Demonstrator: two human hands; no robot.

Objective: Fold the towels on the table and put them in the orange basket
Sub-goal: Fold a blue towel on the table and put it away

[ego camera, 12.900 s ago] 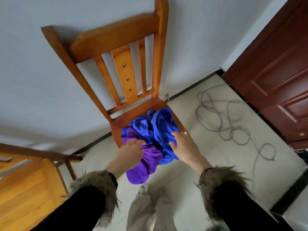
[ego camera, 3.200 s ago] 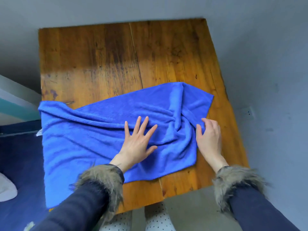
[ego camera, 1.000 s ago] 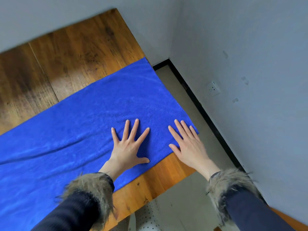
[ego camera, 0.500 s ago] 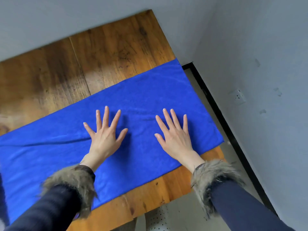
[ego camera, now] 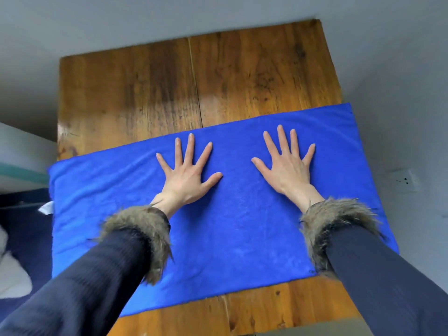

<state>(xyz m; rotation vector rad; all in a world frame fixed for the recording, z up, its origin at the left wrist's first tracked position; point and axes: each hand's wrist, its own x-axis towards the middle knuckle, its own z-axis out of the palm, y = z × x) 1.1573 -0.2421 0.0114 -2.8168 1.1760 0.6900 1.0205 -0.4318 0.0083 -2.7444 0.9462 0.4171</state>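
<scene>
A blue towel (ego camera: 237, 221) lies spread flat across the near half of the wooden table (ego camera: 169, 93), its left and right ends reaching past the table's sides. My left hand (ego camera: 188, 173) presses flat on the towel left of its middle, fingers spread and straight. My right hand (ego camera: 287, 163) presses flat on it right of the middle, fingers also spread. A small white tag (ego camera: 46, 207) shows at the towel's left edge. The orange basket is not in view.
The table stands against a grey wall (ego camera: 145, 18) at the back and right. A wall socket (ego camera: 403, 181) sits low on the right wall. To the left lie dark blue bedding (ego camera: 21, 229) and something white (ego camera: 12, 275).
Both hands have slid left along the towel and spread further apart, smoothing it flat. The view has swung left, so the whole table width now shows.
</scene>
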